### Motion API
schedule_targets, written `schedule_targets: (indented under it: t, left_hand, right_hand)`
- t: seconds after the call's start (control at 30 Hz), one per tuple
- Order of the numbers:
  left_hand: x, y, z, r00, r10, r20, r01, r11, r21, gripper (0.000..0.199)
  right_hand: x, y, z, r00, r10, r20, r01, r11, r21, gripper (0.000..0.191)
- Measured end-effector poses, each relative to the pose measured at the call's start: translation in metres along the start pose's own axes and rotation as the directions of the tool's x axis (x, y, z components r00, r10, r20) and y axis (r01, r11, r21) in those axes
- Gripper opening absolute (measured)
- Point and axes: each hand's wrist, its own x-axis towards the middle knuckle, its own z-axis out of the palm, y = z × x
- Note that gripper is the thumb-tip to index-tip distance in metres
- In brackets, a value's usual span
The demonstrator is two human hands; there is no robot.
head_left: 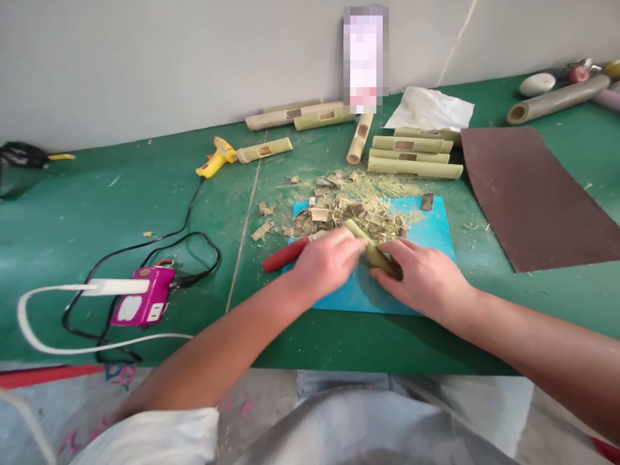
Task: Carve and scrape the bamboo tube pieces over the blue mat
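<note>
1. Over the blue mat (339,298), near its middle, a short bamboo tube (372,250) lies aslant between the two hands, its far end towards the left and its near end towards the right.
2. The right hand (426,271) is partly closed on the tube's near part, thumb on the near side and fingers on the far side.
3. The left hand (329,259) is mostly closed, its bent fingers at the tube's upper part; whether they grip it is too blurred to tell.
4. A red-handled tool (285,254) pokes out from beside the left hand; its other end is hidden, so I cannot tell whether the hand has hold of it.
5. Just beyond the hands, a heap of bamboo chips and shavings (356,213) covers the mat's far part and spills onto the green table (184,187).
6. Farther back on the right, cut bamboo tubes (415,168) lie side by side, with white paper (429,108) over the rear ones; a brown sheet (537,200) lies to their right.
7. On the left, a yellow glue gun (216,159) has its nozzle by a notched tube (265,150); nearer the person sits a magenta power socket (145,298) with a white plug (119,287).
</note>
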Motion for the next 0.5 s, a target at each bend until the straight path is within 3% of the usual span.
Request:
schedule_targets:
  t: [0.1, 0.2, 0.33, 0.47, 0.5]
  left_hand:
    - [-0.0006, -0.0004, 0.0014, 0.995, -0.056, -0.081, 0.062, 0.996, 0.063, 0.029]
    - [-0.0007, 0.0003, 0.0018, 0.998, 0.042, 0.036, -0.043, 0.999, 0.018, 0.032]
    - [-0.0001, -0.0010, 0.0011, 0.995, -0.046, -0.088, 0.050, 0.998, 0.038, 0.026]
    - [-0.0014, -0.0015, 0.0011, 0.998, 0.057, 0.021, -0.056, 0.998, -0.041, 0.029]
    - [-0.0016, -0.0020, 0.0012, 1.000, 0.026, -0.012, -0.027, 0.999, -0.043, 0.026]
  right_hand:
    - [-0.0002, 0.0001, 0.0000, 1.000, 0.006, -0.008, -0.006, 1.000, -0.006, 0.020]
    - [-0.0003, -0.0008, -0.0009, 1.000, 0.010, 0.015, -0.010, 1.000, -0.017, 0.019]
    - [-0.0004, -0.0016, -0.0017, 1.000, 0.015, 0.004, -0.015, 1.000, -0.026, 0.022]
    - [-0.0003, -0.0011, -0.0015, 1.000, 0.009, 0.017, -0.009, 0.999, -0.038, 0.021]
    - [-0.0003, -0.0009, -0.0015, 1.000, 0.012, 0.009, -0.011, 0.999, -0.042, 0.021]
